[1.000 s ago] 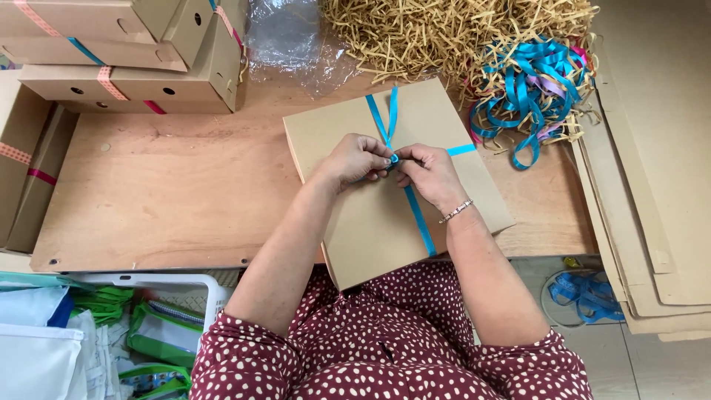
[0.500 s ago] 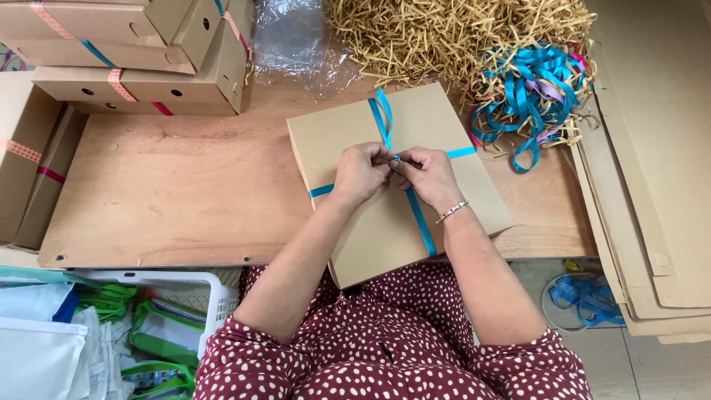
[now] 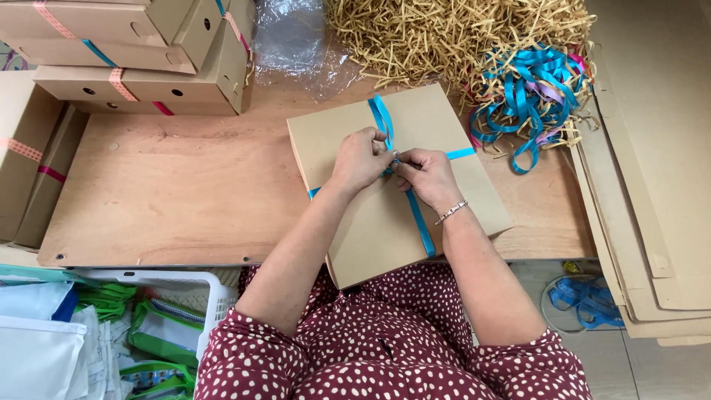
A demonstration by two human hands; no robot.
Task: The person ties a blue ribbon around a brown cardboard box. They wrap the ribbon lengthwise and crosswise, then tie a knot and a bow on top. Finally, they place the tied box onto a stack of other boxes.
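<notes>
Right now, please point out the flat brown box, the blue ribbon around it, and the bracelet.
flat brown box (image 3: 370,237), head view, bare lid near the front.
blue ribbon (image 3: 422,226), head view, strand running toward the person.
bracelet (image 3: 450,212), head view, chain on the right wrist.

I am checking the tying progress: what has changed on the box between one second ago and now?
Little changed. Both hands, left hand and right hand, stayed pinching the blue ribbon at the crossing on the brown box. The box shifted slightly. The ribbon pile and stacked boxes stayed put.
</notes>
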